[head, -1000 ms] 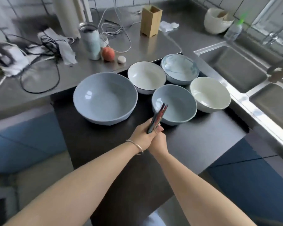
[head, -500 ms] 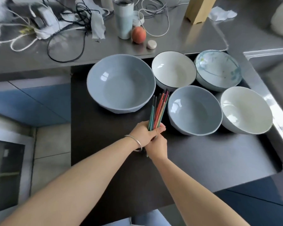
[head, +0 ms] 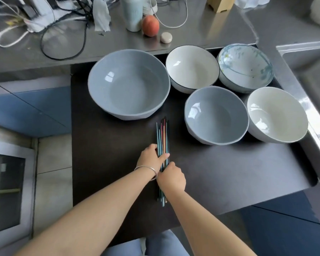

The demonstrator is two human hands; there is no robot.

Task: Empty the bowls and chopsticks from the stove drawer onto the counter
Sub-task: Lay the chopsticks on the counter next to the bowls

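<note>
A bundle of coloured chopsticks (head: 163, 133) lies flat on the dark pulled-out surface (head: 229, 172), pointing away from me. My left hand (head: 152, 157), with a bangle at the wrist, curls around the bundle's middle, its thumb laid across the sticks. My right hand (head: 172, 178) grips the near part of the bundle just behind it. Beyond stand a large grey-blue bowl (head: 128, 83), a white dark-rimmed bowl (head: 192, 68), a patterned blue bowl (head: 245, 66), a small grey-blue bowl (head: 216, 114) and a cream bowl (head: 276, 114).
The steel counter (head: 118, 43) behind carries tangled cables (head: 63, 34), a tumbler (head: 133, 12), a peach (head: 150, 25), a small round stone-like object (head: 166, 37) and a wooden block (head: 221, 3). A sink (head: 314, 71) lies at the right. Blue cabinet fronts (head: 26, 111) are at the left.
The chopsticks went from held upright to lying flat on the dark surface. Both hands came down with them, staying on the bundle. The view tilted down and closer.
</note>
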